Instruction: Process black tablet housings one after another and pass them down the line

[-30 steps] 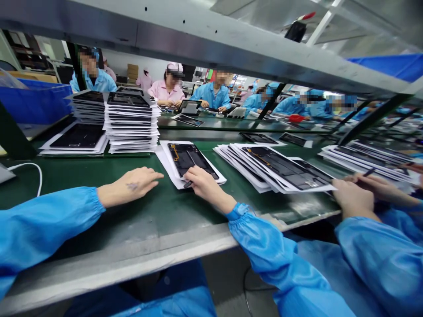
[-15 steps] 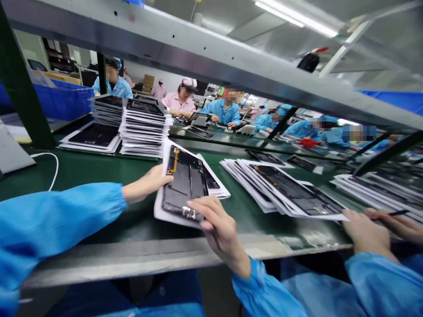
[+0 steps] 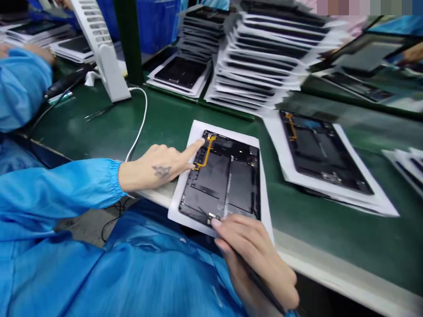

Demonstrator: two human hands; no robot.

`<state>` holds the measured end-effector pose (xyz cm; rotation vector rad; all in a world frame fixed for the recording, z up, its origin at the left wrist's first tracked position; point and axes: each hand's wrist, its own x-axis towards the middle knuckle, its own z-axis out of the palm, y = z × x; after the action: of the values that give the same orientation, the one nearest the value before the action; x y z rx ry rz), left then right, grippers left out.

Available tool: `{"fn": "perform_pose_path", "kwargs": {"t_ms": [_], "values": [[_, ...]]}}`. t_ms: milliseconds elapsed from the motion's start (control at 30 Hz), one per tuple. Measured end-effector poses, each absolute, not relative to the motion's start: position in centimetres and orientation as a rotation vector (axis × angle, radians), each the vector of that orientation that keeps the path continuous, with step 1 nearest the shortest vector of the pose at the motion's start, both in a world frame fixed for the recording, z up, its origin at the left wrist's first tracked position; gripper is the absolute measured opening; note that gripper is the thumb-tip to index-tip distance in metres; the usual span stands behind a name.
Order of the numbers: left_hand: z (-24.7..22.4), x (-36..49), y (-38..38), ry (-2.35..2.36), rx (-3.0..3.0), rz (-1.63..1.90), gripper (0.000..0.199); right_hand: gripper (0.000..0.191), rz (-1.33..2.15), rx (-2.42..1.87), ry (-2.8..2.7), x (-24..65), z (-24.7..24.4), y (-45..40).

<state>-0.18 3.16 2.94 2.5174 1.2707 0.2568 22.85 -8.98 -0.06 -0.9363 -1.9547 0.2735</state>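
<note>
A black tablet back housing lies face-down on a white sheet, near the bench's front edge. An orange flex cable runs across its upper left corner. The index fingertip of my left hand rests at that cable. My right hand grips a thin black tool, with fingertips at the housing's lower edge beside a small metal connector. Another black housing sits on its own sheet to the right, blurred by motion.
Tall stacks of black panels interleaved with white sheets rise behind the housing on the green bench mat. A white cable runs to a white slotted stand. A co-worker's blue sleeve shows at left, with a blue bin behind.
My view has swung left and down. The housing now lies flat on its sheet nearer the front edge. My right hand has let go of it and holds the tool, and my left finger is on the cable.
</note>
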Motion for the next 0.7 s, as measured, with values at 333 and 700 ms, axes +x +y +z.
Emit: {"fn": "perform_pose_path", "kwargs": {"t_ms": [333, 700], "values": [[-0.6, -2.5, -1.5, 0.630, 2.713, 0.647, 0.024, 0.033, 0.218, -0.929, -2.099, 23.1, -1.9, -9.5], [-0.8, -1.1, -2.4, 0.759, 2.601, 0.789, 0.012, 0.042, 0.083, -0.961, -2.039, 21.6, -2.8, -9.1]]}}
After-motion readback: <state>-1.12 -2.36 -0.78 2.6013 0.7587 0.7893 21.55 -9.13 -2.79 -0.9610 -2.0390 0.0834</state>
